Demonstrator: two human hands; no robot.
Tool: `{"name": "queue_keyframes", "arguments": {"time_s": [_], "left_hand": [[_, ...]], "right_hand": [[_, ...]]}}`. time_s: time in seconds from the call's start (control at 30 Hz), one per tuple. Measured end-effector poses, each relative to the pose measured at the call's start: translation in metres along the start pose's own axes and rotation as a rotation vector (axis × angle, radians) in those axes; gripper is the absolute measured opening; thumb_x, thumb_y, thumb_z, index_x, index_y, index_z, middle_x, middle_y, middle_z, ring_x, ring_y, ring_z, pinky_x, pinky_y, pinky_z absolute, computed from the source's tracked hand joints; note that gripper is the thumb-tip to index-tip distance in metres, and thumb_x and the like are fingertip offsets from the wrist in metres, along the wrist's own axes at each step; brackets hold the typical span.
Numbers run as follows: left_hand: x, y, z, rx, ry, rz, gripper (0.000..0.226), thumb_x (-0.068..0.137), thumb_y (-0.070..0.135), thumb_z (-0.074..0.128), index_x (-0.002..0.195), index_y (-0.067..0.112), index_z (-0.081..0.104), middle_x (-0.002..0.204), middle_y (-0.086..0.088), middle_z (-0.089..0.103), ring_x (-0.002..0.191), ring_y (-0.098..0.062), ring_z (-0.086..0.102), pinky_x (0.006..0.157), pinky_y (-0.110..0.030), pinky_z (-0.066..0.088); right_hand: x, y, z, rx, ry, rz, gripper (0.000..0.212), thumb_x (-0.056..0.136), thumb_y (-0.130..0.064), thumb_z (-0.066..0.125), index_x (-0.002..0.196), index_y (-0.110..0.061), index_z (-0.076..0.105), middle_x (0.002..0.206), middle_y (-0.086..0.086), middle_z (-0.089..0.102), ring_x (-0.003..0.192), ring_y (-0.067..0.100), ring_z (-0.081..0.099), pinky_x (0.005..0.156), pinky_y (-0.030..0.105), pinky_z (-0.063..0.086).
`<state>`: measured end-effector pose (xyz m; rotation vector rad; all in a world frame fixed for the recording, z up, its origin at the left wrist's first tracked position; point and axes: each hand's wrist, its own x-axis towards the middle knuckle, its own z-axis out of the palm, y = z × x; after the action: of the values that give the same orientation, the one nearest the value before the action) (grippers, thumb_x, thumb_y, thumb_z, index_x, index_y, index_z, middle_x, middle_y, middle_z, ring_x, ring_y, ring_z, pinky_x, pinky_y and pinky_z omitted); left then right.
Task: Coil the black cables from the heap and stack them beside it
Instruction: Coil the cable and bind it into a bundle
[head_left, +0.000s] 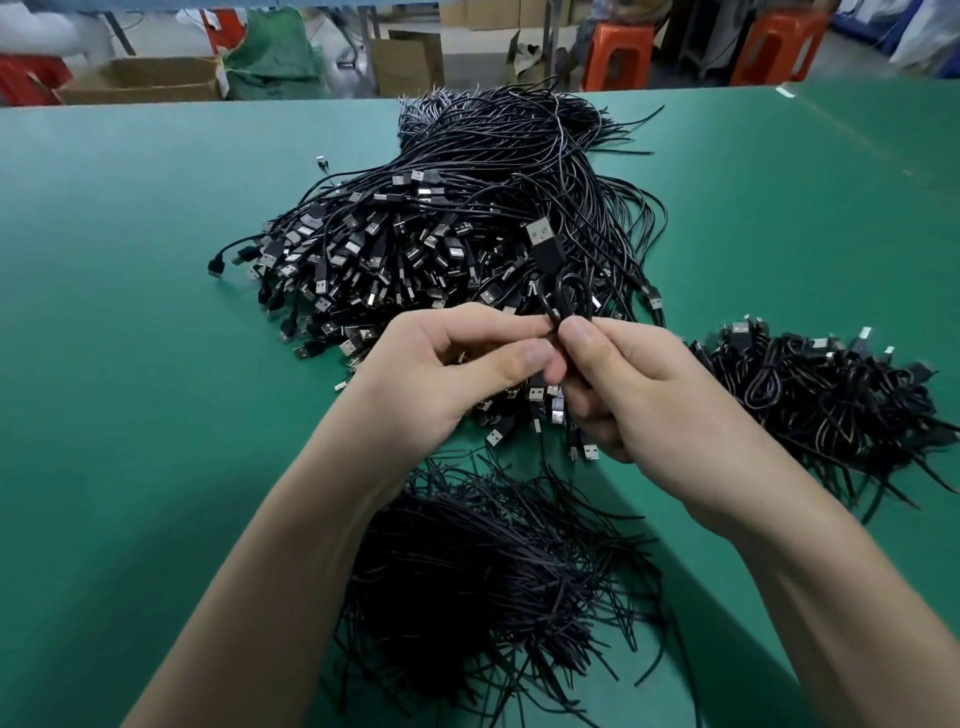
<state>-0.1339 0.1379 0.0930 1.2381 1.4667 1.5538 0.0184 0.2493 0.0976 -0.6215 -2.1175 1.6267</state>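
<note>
Green table (130, 312) in front of me — cable heap (441, 234) centre, coiled stack (831, 405) right, pile of thin black strips (493, 571) nearest me.

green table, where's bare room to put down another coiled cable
Widest bare patch: table left of the heap, front to back. Another at far right, behind the coiled stack. Crowded: the middle, where heap, stack and the pile of black strips hem in the left hand and right hand pinching a cable.

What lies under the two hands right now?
Under the left hand and right hand lies the near edge of the heap, USB plugs showing between them. What lies directly beneath the palms is covered. Both pinch a coiled cable above it.
</note>
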Motion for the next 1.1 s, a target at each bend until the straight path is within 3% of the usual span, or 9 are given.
{"name": "queue_keyframes", "arguments": {"time_s": [0.07, 0.2, 0.3, 0.43, 0.63, 0.67, 0.77, 0.93, 1.1], "left_hand": [[0.001, -0.001, -0.001, 0.043, -0.008, 0.063, 0.013, 0.091, 0.02, 0.07, 0.096, 0.013, 0.08, 0.095, -0.006, 0.077, 0.098, -0.017, 0.073, 0.093, -0.025, 0.054], [-0.001, -0.001, -0.005, 0.21, -0.059, 0.126, 0.022, 0.098, 0.016, 0.065, 0.116, 0.021, 0.076, 0.109, 0.002, 0.075, 0.108, -0.013, 0.069, 0.091, -0.022, 0.052], [-0.001, -0.001, -0.004, 0.318, -0.015, 0.161, 0.024, 0.101, 0.02, 0.062, 0.12, 0.028, 0.074, 0.109, 0.009, 0.073, 0.103, -0.01, 0.067, 0.083, -0.022, 0.05], [-0.001, -0.001, -0.001, 0.385, 0.031, 0.207, 0.019, 0.103, 0.026, 0.061, 0.105, 0.028, 0.08, 0.1, 0.005, 0.072, 0.089, -0.027, 0.065, 0.077, -0.051, 0.05], [0.002, -0.014, -0.002, 0.189, 0.104, 0.177, 0.011, 0.092, 0.018, 0.072, 0.09, 0.013, 0.081, 0.094, 0.0, 0.071, 0.089, -0.025, 0.067, 0.071, -0.057, 0.049], [0.003, -0.015, 0.001, 0.114, 0.11, 0.16, 0.008, 0.09, 0.017, 0.073, 0.089, 0.013, 0.08, 0.092, 0.001, 0.07, 0.087, -0.021, 0.067, 0.073, -0.055, 0.051], [0.004, -0.017, 0.004, -0.028, 0.069, 0.135, 0.006, 0.089, 0.018, 0.078, 0.091, 0.012, 0.075, 0.084, 0.005, 0.07, 0.081, -0.012, 0.067, 0.079, -0.031, 0.053], [0.005, -0.012, -0.001, -0.052, 0.092, 0.163, 0.015, 0.08, 0.027, 0.078, 0.09, 0.017, 0.082, 0.101, 0.001, 0.07, 0.084, -0.014, 0.068, 0.077, -0.049, 0.054], [0.005, -0.013, 0.01, -0.111, 0.065, 0.179, 0.022, 0.088, 0.019, 0.07, 0.087, -0.003, 0.074, 0.088, 0.007, 0.068, 0.073, -0.007, 0.065, 0.072, -0.022, 0.053]], "right_hand": [[-0.001, -0.003, 0.001, 0.047, -0.009, 0.005, 0.043, 0.109, -0.038, 0.04, 0.073, -0.028, 0.062, 0.057, -0.013, 0.045, 0.046, 0.003, 0.034, 0.042, 0.013, 0.028], [-0.002, -0.006, 0.001, 0.158, 0.002, 0.045, 0.045, 0.109, -0.036, 0.04, 0.07, -0.029, 0.06, 0.058, -0.009, 0.04, 0.046, 0.008, 0.029, 0.041, 0.018, 0.024], [-0.002, -0.007, 0.003, 0.221, 0.023, 0.071, 0.045, 0.109, -0.036, 0.039, 0.071, -0.027, 0.059, 0.057, -0.009, 0.038, 0.047, 0.009, 0.026, 0.042, 0.021, 0.022], [-0.004, -0.007, 0.006, 0.297, 0.028, 0.117, 0.041, 0.109, -0.038, 0.039, 0.079, -0.018, 0.057, 0.057, -0.007, 0.036, 0.045, 0.009, 0.027, 0.041, 0.019, 0.024], [-0.007, -0.01, 0.012, 0.26, -0.043, 0.121, 0.041, 0.109, -0.04, 0.038, 0.078, -0.019, 0.055, 0.059, -0.006, 0.033, 0.046, 0.01, 0.025, 0.042, 0.019, 0.023], [-0.007, -0.012, 0.013, 0.252, -0.046, 0.113, 0.041, 0.109, -0.039, 0.038, 0.077, -0.019, 0.055, 0.058, -0.006, 0.033, 0.046, 0.009, 0.025, 0.042, 0.019, 0.023], [-0.007, -0.015, 0.013, 0.117, -0.02, 0.028, 0.041, 0.108, -0.035, 0.039, 0.075, -0.019, 0.056, 0.053, -0.011, 0.04, 0.043, 0.002, 0.031, 0.042, 0.013, 0.028], [-0.01, -0.021, 0.008, 0.033, -0.063, -0.081, 0.043, 0.108, -0.039, 0.04, 0.076, -0.021, 0.062, 0.05, -0.011, 0.044, 0.044, 0.003, 0.033, 0.044, 0.015, 0.03], [-0.008, -0.019, 0.011, -0.033, 0.032, -0.096, 0.043, 0.101, -0.049, 0.04, 0.072, -0.027, 0.064, 0.052, -0.013, 0.046, 0.047, 0.003, 0.037, 0.05, 0.02, 0.031]]}}
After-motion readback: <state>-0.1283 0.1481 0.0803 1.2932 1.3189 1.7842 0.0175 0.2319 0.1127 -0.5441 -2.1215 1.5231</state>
